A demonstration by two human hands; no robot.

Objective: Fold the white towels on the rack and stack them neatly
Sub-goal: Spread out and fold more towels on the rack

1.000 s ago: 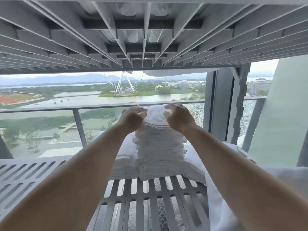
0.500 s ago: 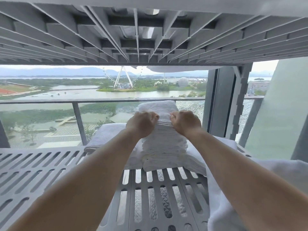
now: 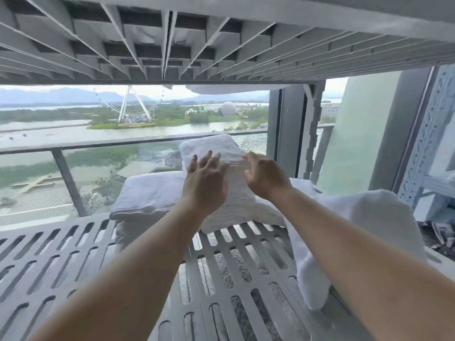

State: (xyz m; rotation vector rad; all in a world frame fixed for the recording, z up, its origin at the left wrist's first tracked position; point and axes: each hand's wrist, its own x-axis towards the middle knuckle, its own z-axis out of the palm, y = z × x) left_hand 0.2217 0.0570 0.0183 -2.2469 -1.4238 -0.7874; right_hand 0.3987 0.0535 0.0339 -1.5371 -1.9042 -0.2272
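Observation:
A tall stack of folded white towels [image 3: 211,146] stands at the back of the grey slatted rack shelf [image 3: 73,254], in front of the window. My left hand [image 3: 205,180] lies against the near face of the stack with fingers spread and straight. My right hand [image 3: 264,174] is at the stack's right side, fingers relaxed and slightly bent, holding nothing. A lower folded white towel pile [image 3: 150,193] sits to the left of the stack. A loose, unfolded white towel [image 3: 364,230] hangs over the shelf's right edge under my right forearm.
Another slatted shelf [image 3: 221,45] hangs close overhead, with white cloth showing through its gaps. A glass balcony railing [image 3: 98,143] and a grey window post [image 3: 288,129] stand behind the towels. A perforated metal upright [image 3: 423,134] rises at the right.
Both hands have gone from curled fists pinching the stack's upper layers to open, spread fingers on its front. The view has tilted, showing more of the shelf.

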